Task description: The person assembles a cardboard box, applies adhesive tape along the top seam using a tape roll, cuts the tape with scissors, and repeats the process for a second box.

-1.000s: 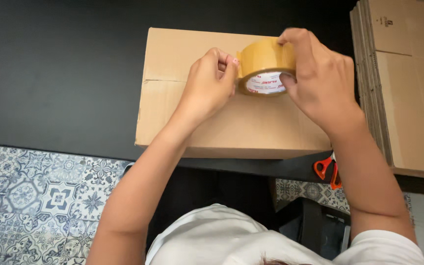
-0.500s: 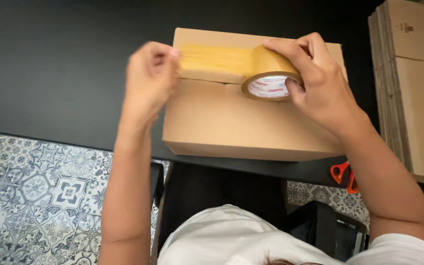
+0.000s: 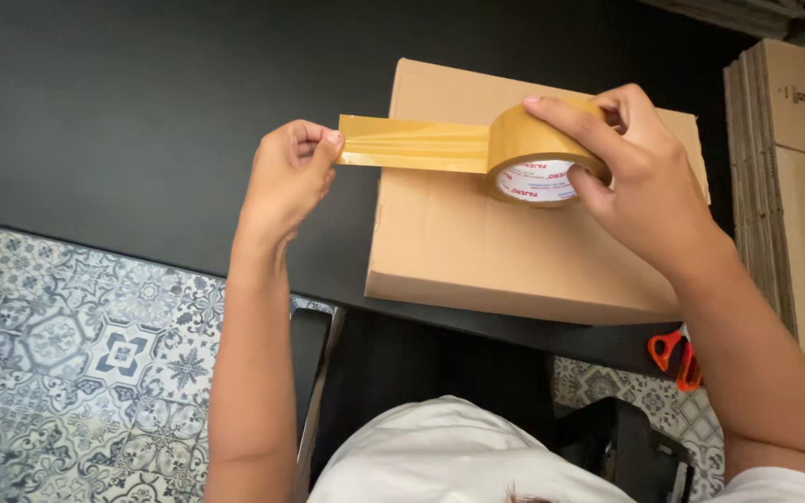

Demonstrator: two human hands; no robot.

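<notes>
The left hand [image 3: 286, 177] pinched the free end of the brown tape strip [image 3: 416, 144]; the right hand [image 3: 640, 182] closed its grip round the tape roll [image 3: 535, 149] above the cardboard box [image 3: 496, 251] on the black tabletop [image 3: 142, 112].

We see a roll of tape [image 3: 538, 149] in a golden tan, its inner core white with small red and blue markings. The strip [image 3: 416, 146] pulled from it is the same amber brown, glossy and slightly streaked. The box [image 3: 477, 251] under it is plain light brown cardboard, and the stack of flat cardboard [image 3: 798, 186] at the right edge has the same pale brown. The surface [image 3: 142, 112] is matt black throughout. The floor [image 3: 76, 345] shows tiles patterned in blue and grey on white, with stars and curling flower shapes. The scissors [image 3: 677, 359] have bright orange-red handles. Our shirt [image 3: 440, 456] is plain white.
</notes>
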